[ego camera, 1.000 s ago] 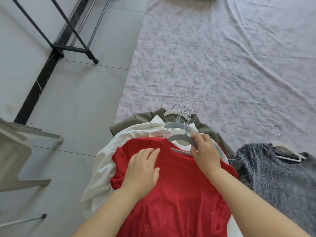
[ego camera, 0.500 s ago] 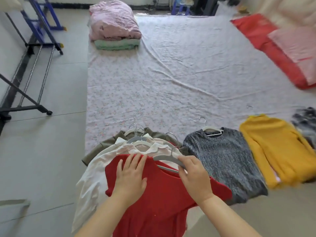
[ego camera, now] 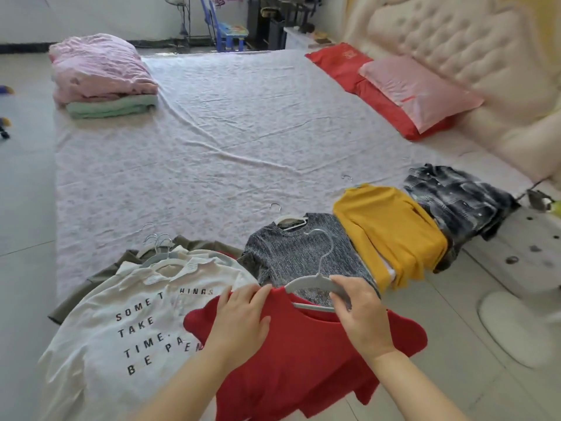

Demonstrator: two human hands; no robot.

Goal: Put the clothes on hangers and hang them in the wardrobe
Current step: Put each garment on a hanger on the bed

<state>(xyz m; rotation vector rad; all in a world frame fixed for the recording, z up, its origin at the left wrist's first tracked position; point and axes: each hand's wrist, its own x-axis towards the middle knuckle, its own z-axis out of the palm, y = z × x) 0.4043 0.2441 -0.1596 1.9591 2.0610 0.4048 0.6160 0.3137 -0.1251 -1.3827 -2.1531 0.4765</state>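
red shirt (ego camera: 303, 357) moved right | right hand (ego camera: 362, 319) grips hanger (ego camera: 309, 284) | left hand (ego camera: 239, 317) flat atop

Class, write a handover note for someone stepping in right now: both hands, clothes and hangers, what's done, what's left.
Hands: left hand lies flat on the red top; right hand grips the grey hanger, one end tucked into the neckline.
On the bed edge: white slogan T-shirt stack, grey sweater and yellow top, all showing hangers; plaid shirt shows none.
Done: most clothes on hangers.
Left: seat the red top, hanger the plaid shirt, hang everything; wardrobe not in view.
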